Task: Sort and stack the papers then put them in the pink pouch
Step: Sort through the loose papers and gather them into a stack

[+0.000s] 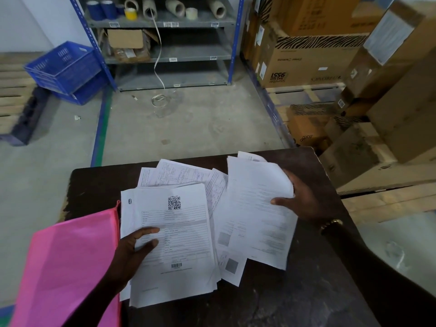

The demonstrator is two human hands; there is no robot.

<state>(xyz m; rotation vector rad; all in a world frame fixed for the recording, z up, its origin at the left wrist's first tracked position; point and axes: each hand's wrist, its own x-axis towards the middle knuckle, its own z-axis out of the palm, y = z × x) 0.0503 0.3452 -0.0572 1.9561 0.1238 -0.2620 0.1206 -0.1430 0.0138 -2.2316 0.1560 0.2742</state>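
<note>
Printed white papers lie spread over a dark table [271,298]. A stack with a QR-coded sheet [174,234] on top sits at the left. My left hand [132,253] rests on that stack with its fingers laid flat across the top sheet. Lifted off the table at the right is a loose sheet [257,208]; my right hand [299,199] grips its right edge, thumb on top. More loose sheets [179,173] fan out behind the stack. The pink pouch [63,267] lies flat at the table's left, overhanging the edge.
Beyond the table is a bare concrete floor, then a metal shelf [165,53] with tape rolls and a carton. Blue crates [63,67] sit at the far left. Cardboard boxes [330,57] on wooden pallets crowd the right side.
</note>
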